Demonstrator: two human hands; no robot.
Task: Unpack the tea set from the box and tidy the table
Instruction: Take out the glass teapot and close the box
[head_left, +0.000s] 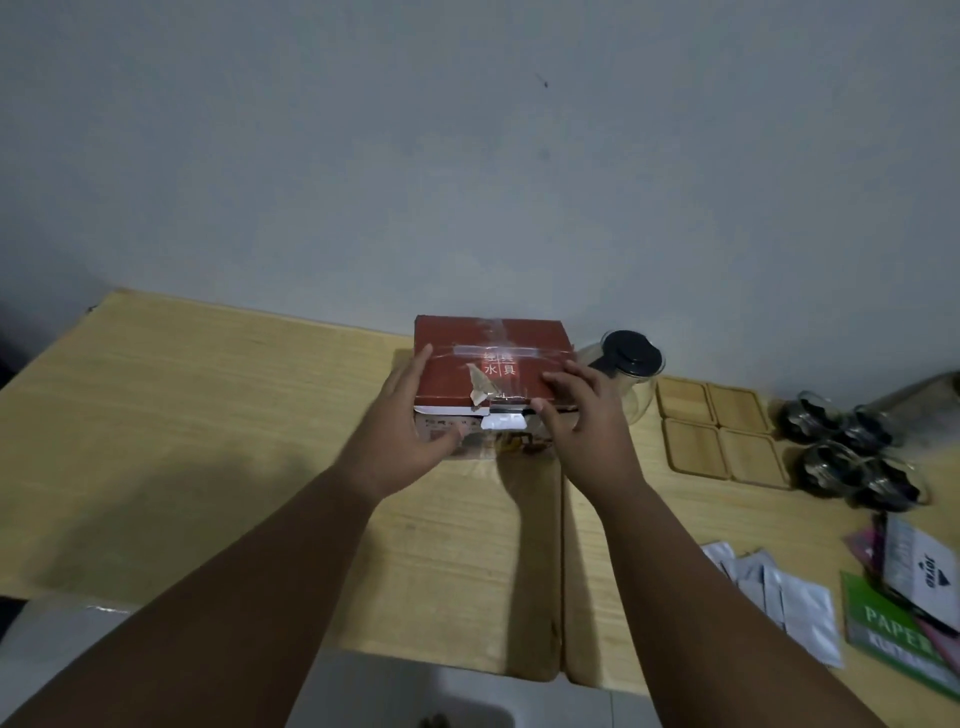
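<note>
Two bare forearms (249, 597) extended from the lower edge. The left hand (410, 415) lay with straight fingers flat along the left side of the red cardboard box (493, 358). The right hand (582, 421) curled its fingers over the near right corner, thumb at the torn clear tape. The box stood lid-down at mid-table on pale, wood-grained table (208, 415) boards, close to a plain grey wall (467, 156). Rightward lay a round glass teapot (631, 358), square wooden coasters (719, 431), glass cups (852, 452) and flat foil sachets (779, 597).

Open table (208, 415) lies left of the box (493, 353) — teapot (631, 364), coasters (722, 431) and glass cups (852, 452) crowd its right.
</note>
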